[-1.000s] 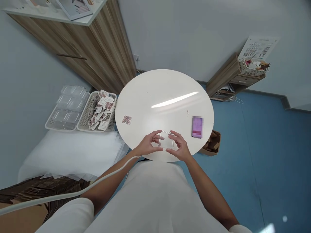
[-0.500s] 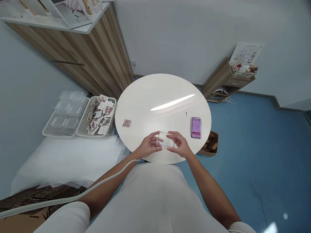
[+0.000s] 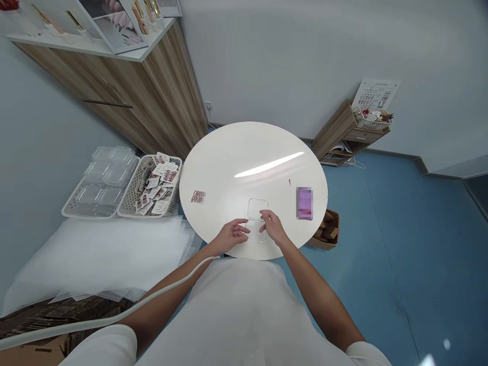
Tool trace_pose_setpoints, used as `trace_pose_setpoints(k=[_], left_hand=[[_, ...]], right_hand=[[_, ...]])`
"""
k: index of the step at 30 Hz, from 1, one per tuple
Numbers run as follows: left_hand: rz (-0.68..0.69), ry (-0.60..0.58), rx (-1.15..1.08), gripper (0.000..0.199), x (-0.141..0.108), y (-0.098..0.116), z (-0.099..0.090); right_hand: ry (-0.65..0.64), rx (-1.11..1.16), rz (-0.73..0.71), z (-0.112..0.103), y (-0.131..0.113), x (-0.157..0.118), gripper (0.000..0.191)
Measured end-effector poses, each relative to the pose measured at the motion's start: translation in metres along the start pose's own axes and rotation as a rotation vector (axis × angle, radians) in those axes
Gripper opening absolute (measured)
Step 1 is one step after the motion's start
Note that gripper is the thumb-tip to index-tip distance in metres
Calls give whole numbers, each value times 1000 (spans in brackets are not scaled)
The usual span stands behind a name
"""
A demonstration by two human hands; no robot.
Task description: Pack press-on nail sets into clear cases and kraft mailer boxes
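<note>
Left hand (image 3: 232, 235): hanging half-open beside the case's left edge
Right hand (image 3: 272, 226): curling over its hinge, grip unclear
Clear hinged case (image 3: 254, 219): showing open, lower centre of frame
Nail set (image 3: 198, 197): lying left of centre

From here the case (image 3: 254, 220) looks like clear, smooth plastic; the white tabletop (image 3: 244, 147) has a glossy shine, the cabinet (image 3: 168, 94) a matt wood grain; the cards (image 3: 155, 184) look like paper, their basket (image 3: 129, 195) perforated plastic.

Woodgrain cabinet (image 3: 168, 91), wall socket (image 3: 208, 105), blue floor (image 3: 373, 244)
</note>
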State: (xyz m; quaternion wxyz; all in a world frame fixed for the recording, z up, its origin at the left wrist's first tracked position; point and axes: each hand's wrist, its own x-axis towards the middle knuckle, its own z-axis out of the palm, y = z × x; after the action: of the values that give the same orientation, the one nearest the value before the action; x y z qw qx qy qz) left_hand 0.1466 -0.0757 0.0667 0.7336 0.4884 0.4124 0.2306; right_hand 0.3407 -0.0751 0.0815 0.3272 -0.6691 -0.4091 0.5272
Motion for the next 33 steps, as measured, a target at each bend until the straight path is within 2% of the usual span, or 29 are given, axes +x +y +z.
trace_pose_setpoints(k=[3, 6, 10, 13, 16, 19, 26, 30, 33], left_hand=[[3, 17, 0, 60, 2, -10, -3], [-19, 65, 6, 61, 10, -21, -8], [-78, 132, 50, 60, 25, -38, -15], [-107, 238, 136, 59, 37, -51, -19], [-139, 335, 232, 53, 45, -62, -21], [-136, 328, 299, 43, 51, -68, -21], [-117, 319, 574, 33, 54, -70, -12], [-142, 340, 516, 37, 50, -74, -9], [-161, 369, 404, 40, 47, -77, -7]], right_hand=[[-24, 67, 71, 6, 11, -3, 50], [-24, 139, 77, 10, 26, -10, 50], [-41, 109, 64, 17, 46, -17, 51], [-81, 120, 83, 23, 58, -15, 56], [-66, 113, 118, 27, 66, -9, 61], [-30, 74, 136, 31, 73, -3, 63], [10, -19, 126, 34, 84, 8, 64], [84, -44, 135, 36, 89, 5, 63], [60, -39, 148, 36, 90, 3, 58]])
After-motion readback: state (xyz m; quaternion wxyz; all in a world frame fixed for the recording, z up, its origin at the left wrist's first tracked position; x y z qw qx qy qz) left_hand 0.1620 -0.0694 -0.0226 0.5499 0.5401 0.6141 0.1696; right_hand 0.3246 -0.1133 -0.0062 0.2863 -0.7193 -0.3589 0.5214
